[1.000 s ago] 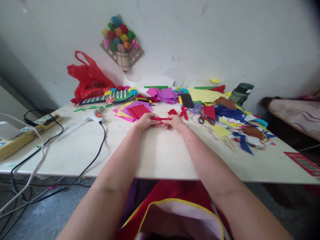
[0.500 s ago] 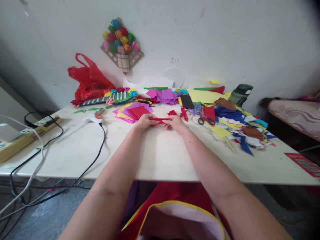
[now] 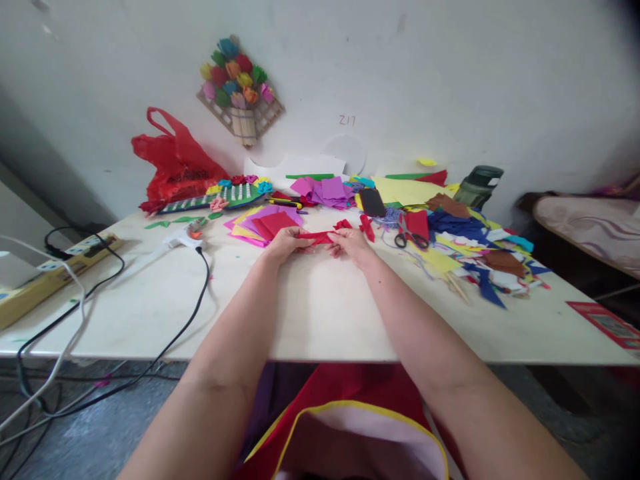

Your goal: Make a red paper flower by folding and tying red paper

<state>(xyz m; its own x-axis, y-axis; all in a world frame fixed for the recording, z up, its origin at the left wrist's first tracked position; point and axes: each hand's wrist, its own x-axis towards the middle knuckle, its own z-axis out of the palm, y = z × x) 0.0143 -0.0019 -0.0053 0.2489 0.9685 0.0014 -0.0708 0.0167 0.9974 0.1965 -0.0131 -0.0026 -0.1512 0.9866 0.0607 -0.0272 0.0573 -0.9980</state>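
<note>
Both my hands meet over the middle of the white table (image 3: 320,313). Between them is a small red paper piece (image 3: 316,236), folded into a narrow strip. My left hand (image 3: 286,242) pinches its left end and my right hand (image 3: 351,243) pinches its right end; the fingers of both are closed on it. Just behind my hands lie a stack of red, purple and yellow paper squares (image 3: 267,222) and a few folded red paper bits (image 3: 357,227).
Scissors (image 3: 411,237), a black phone (image 3: 373,201) and a heap of coloured paper scraps (image 3: 475,250) lie at the right. A glue gun (image 3: 184,235) with a black cord, a power strip (image 3: 55,263) and a red plastic bag (image 3: 173,163) are at the left. A dark green bottle (image 3: 479,187) stands at the back right.
The hands keep working the red strip in place; the paper between them looks slightly wider and more opened. The camera view shifted a little.
</note>
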